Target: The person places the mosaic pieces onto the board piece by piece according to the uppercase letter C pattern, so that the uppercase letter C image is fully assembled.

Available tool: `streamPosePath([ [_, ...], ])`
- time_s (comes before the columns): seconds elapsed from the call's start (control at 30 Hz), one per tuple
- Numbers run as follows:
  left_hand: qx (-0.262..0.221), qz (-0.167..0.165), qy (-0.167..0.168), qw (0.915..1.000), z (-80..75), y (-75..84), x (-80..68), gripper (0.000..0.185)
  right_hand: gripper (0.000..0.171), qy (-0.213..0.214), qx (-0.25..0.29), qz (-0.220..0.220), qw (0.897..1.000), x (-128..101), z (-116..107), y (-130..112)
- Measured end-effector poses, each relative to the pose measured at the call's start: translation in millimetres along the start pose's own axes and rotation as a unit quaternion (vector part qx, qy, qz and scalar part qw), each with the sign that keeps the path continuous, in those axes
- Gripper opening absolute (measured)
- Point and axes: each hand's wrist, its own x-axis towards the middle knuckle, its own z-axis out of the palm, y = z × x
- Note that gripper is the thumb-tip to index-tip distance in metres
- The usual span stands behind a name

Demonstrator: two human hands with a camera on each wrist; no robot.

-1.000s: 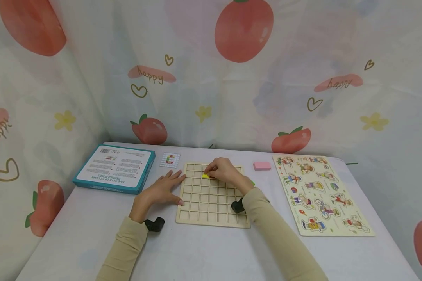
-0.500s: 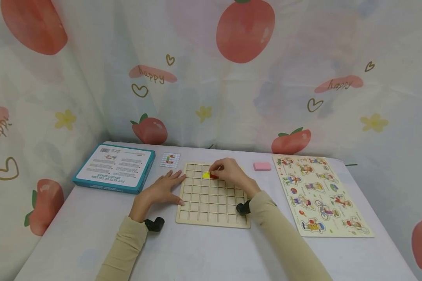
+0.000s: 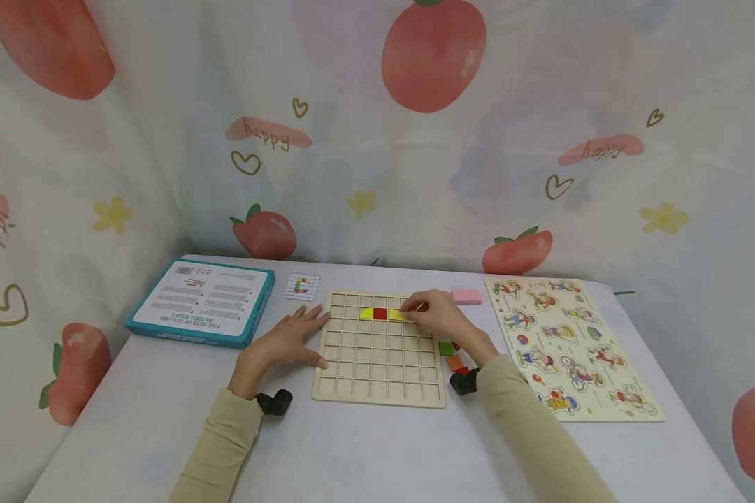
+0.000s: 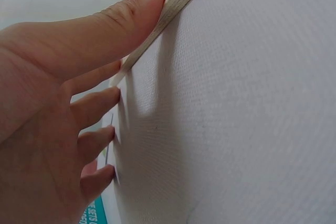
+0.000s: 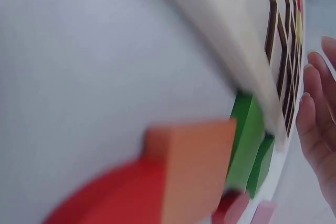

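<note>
On the square wooden grid board [image 3: 380, 363], a red square block [image 3: 380, 314] sits in a cell between two yellow curved-edged blocks, the left yellow block [image 3: 367, 314] and the right yellow block [image 3: 395, 315]. My right hand [image 3: 440, 314] is by the right yellow block's outer end, fingers bent. In the right wrist view its fingers [image 5: 315, 87] look loosely bent, apart from the yellow piece. Whether a fingertip touches it is hidden in the head view. My left hand [image 3: 289, 339] lies with spread fingers at the board's left edge, thumb [image 4: 121, 24] against the rim.
Beside the board's right edge lie green [image 3: 446, 348], orange [image 3: 455, 363] and red blocks [image 5: 126, 198]. A pink block [image 3: 466, 297] stands behind them. A picture puzzle board [image 3: 566, 342] is at right. A patterned card [image 3: 301, 286] and a blue-edged box [image 3: 201, 302] are at left.
My right hand has moved right along the board, uncovering the red square block and the right yellow block, plus the loose blocks beside the board. My left hand has stayed still.
</note>
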Motion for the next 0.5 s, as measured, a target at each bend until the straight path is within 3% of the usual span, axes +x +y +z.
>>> streamPosePath([
  [0.5,-0.004,-0.001,-0.006,1.0,-1.9,4.6,-3.2,0.099,0.016,0.008,0.007,0.014,1.0,-25,-22,32],
])
